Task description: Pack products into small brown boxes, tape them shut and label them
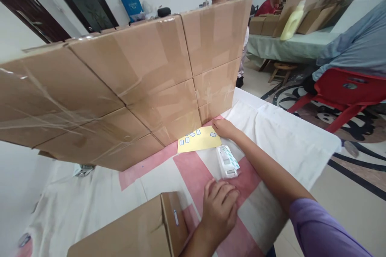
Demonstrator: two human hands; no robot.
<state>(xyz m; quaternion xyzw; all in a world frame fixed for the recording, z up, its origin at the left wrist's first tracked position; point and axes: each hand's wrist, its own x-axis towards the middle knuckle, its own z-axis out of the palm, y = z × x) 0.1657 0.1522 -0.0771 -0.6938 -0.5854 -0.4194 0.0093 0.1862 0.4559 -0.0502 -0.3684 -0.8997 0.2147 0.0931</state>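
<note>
A yellow sheet [199,144] lies on the cloth against the foot of the cardboard wall, with several small blue-edged white stickers on it. At its upper right corner is my right hand [224,128], fingers curled closed; whatever they pinch is hidden. Just below the sheet rests a small white dispenser-like device [226,162] with a teal-patterned piece on its side. My left hand [219,209] hovers over or rests on the cloth below this device, fingers loosely bent and slightly apart, holding nothing visible. To its left stands a cardboard box [129,229] bearing one small sticker.
A tall wall of taped cardboard boxes [157,56] stands across the table's far side. A white and pink checked cloth [193,168] covers the table. Other people sit beyond, one near a red chair [356,88]. A yellow bottle [292,22] stands on another table.
</note>
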